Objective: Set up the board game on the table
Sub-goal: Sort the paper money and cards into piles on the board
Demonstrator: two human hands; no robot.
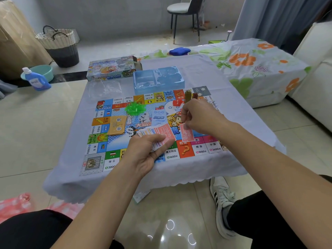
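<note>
The left hand (143, 150) covers the near-middle squares of the game board (115, 126), and the right hand (201, 117) hides part of the cartoon figure printed at the board's centre. The lower ends of the fanned play-money notes (158, 133) disappear into the left palm, so how many notes there are cannot be told. Small upright pieces (188, 96) stand at the board's far right corner, one olive and one darker; their shapes are too blurred to make out. Clear plastic wrapping (104, 88) beyond the board's far left edge is barely visible against the pale tablecloth (233, 123).

The left fingers curl under and around the fanned notes, thumb on top, holding them just above the board's near half; a red note marked 10000 lies uppermost. The right thumb and fingertips pinch the top edge of a single red note (186, 134), which hangs down from them above the board, just right of the fan and apart from it.

On the board lie a pile of green plastic houses (133, 108), a stack of orange cards (116, 125) and a stack of pale blue cards (159, 116). Behind the board sit a blue plastic tray (158, 79) and, to its left, the game box (111, 68).
</note>
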